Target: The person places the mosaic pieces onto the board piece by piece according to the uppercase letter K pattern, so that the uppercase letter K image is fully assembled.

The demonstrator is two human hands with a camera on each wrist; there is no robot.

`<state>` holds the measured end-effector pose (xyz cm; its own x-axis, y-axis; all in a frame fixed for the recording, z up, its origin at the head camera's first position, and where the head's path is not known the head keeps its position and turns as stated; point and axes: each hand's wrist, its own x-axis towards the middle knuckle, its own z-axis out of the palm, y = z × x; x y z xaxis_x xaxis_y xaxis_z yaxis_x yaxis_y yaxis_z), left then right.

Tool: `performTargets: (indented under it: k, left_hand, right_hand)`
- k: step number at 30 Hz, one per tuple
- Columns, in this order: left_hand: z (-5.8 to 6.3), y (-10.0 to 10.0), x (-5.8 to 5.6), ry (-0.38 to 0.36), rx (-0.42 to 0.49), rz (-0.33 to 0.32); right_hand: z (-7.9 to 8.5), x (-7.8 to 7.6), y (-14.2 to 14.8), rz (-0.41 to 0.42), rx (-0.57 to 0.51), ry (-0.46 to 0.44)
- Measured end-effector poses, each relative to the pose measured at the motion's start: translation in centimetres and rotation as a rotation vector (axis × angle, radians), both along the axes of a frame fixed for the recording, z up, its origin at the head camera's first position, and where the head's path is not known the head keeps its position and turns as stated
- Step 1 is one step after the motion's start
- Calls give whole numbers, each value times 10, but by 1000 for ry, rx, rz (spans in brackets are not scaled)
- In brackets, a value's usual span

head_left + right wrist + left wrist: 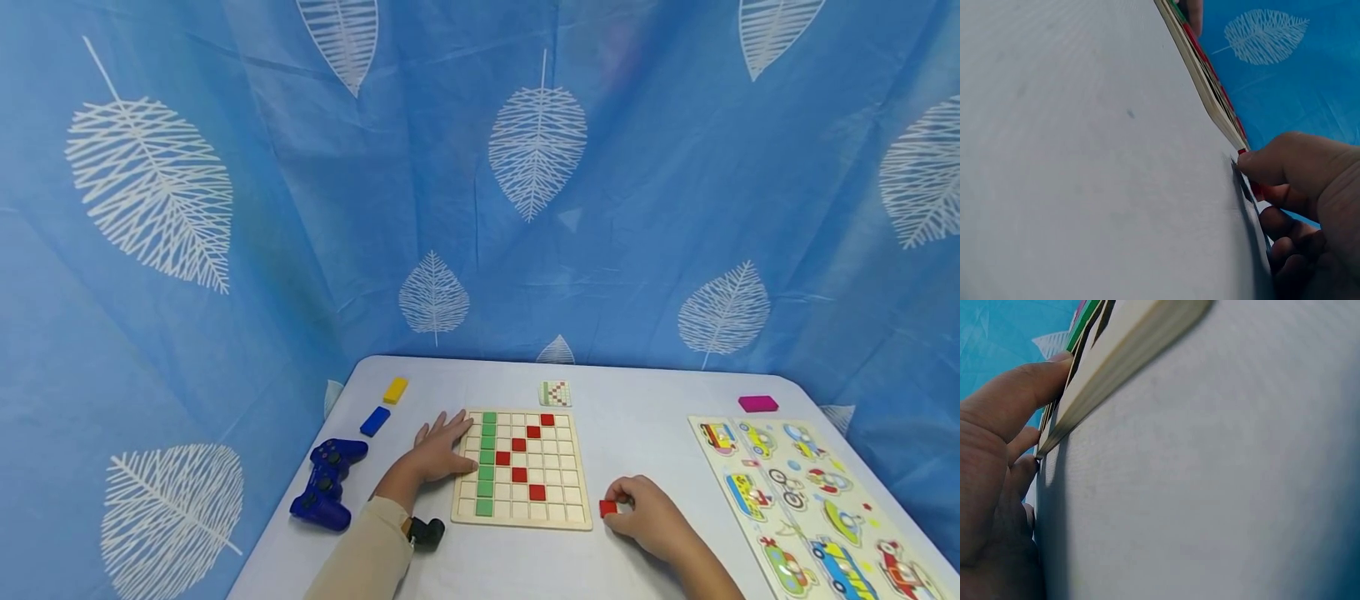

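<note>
A wooden grid board (558, 475) lies flat on the table, with a column of green tiles (487, 457) near its left side. Several red tiles (519, 445) sit in its squares, forming a bent diagonal pattern. My left hand (438, 450) rests on the board's left edge, fingers spread; in the left wrist view the thumb (1041, 381) touches the board's top. To the right of the board, my right hand (647, 512) pinches a red square tile (607, 508) between thumb and finger, low over the table. In the right wrist view that hand mostly covers the tile.
A small pattern card (555, 393) lies behind the board. To the left are a blue game controller (327, 485), a blue block (375, 422) and a yellow block (395, 391). At right lie a vehicle puzzle board (810, 521) and a magenta block (758, 404). A blue curtain (480, 208) hangs behind.
</note>
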<state>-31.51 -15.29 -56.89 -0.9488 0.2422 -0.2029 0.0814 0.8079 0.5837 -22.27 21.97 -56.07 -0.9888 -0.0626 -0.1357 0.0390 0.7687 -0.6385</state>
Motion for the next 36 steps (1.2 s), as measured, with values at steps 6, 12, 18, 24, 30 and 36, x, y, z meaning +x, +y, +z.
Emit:
performTargets:
  k: [6, 12, 18, 24, 30, 36]
  left_hand:
    - [2, -1, 1, 3, 4, 2]
    - [-1, -1, 1, 8, 24, -17]
    - [0, 1, 4, -3, 14, -2]
    - [4, 0, 4, 6, 16, 0]
    - [2, -1, 3, 8, 14, -3]
    - [1, 1, 1, 2, 16, -6]
  right_hand:
    - [1, 0, -12, 11, -84, 30]
    - [2, 2, -28, 67, -157, 25]
    - [3, 4, -45, 142, -159, 28]
    - [4, 5, -60, 201, -135, 52]
    - [3, 5, -68, 212, -80, 56]
    - [2, 4, -68, 182, -31, 55]
